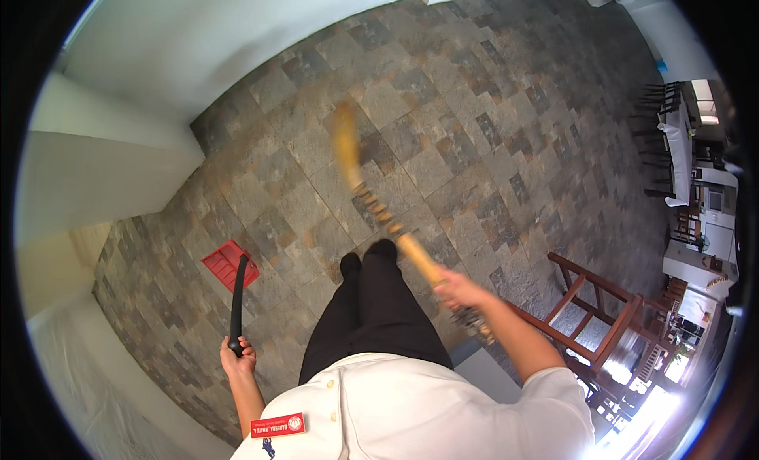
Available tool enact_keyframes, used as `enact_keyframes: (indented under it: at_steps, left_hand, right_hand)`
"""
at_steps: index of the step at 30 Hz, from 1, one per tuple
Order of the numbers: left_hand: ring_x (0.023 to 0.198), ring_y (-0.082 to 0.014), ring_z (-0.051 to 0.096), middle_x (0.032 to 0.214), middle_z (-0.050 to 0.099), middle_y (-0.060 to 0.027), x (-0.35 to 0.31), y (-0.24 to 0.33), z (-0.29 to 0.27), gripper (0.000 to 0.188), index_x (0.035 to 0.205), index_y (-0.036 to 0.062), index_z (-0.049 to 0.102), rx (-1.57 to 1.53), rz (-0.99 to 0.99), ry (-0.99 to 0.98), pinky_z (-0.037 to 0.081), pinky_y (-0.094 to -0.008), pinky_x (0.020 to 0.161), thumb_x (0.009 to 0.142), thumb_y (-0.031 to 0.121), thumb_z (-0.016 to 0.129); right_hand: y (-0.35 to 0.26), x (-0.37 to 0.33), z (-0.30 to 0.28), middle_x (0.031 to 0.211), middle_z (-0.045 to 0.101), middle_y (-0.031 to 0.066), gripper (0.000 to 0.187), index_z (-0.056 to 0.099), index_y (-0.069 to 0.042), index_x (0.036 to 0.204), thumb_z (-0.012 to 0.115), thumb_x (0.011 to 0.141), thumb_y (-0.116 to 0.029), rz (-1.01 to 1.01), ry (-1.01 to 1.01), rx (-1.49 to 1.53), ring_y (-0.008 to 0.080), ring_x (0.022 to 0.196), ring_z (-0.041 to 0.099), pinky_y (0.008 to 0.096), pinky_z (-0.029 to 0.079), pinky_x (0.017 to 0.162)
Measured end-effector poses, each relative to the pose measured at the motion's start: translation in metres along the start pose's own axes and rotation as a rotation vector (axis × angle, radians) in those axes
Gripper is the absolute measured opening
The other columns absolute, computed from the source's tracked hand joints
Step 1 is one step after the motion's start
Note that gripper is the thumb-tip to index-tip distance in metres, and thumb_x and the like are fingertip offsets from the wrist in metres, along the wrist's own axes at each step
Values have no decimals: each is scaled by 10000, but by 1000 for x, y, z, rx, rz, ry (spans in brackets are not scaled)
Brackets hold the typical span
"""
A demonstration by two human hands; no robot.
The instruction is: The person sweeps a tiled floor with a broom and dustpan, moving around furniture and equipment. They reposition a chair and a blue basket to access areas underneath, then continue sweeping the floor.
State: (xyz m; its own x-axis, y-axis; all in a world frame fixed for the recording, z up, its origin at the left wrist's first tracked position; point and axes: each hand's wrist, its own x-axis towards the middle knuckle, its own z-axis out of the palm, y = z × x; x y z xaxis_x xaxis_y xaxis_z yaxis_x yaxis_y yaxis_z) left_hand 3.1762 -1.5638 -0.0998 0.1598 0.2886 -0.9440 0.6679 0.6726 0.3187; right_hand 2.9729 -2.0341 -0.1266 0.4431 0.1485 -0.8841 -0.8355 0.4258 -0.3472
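Observation:
My right hand [461, 291] is closed round the handle of a straw-coloured broom [417, 256], which slants up and to the left across the floor. Its bristle end is smeared by motion over the tiles ahead of my feet. At the left, my left hand [238, 356] grips the top of the black handle of a red dustpan [232, 267]. The pan is low at the floor, left of my legs; whether it touches the tiles I cannot tell.
Grey-brown stone tiles [443, 144] cover the floor. A wooden chair [605, 333] stands close on my right. White walls [190, 57] and a jutting corner [103, 171] bound the left. Far right is a long table [678, 156] with a white cloth and dark chairs.

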Motion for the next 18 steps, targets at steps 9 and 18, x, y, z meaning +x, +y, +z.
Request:
enact_keyframes:
  at_steps: [9, 18]
  left_hand:
    - [472, -121, 428, 618, 467, -63, -56, 32, 90, 271, 788, 7, 403, -137, 49, -65, 276, -202, 347, 817, 275, 435]
    - [470, -129, 427, 612, 468, -82, -61, 39, 211, 250, 836, 0, 389, -127, -15, 0, 281, -207, 360, 820, 249, 409]
  right_hand:
    - [-79, 258, 171, 556, 514, 14, 108, 561, -36, 812, 553, 760, -130, -3, -483, -810, 90, 466, 482, 253, 392, 423]
    - [-209, 297, -33, 493, 414, -24, 104, 441, -37, 868, 509, 791, -54, 132, -271, 407, 55, 380, 416, 192, 350, 328]
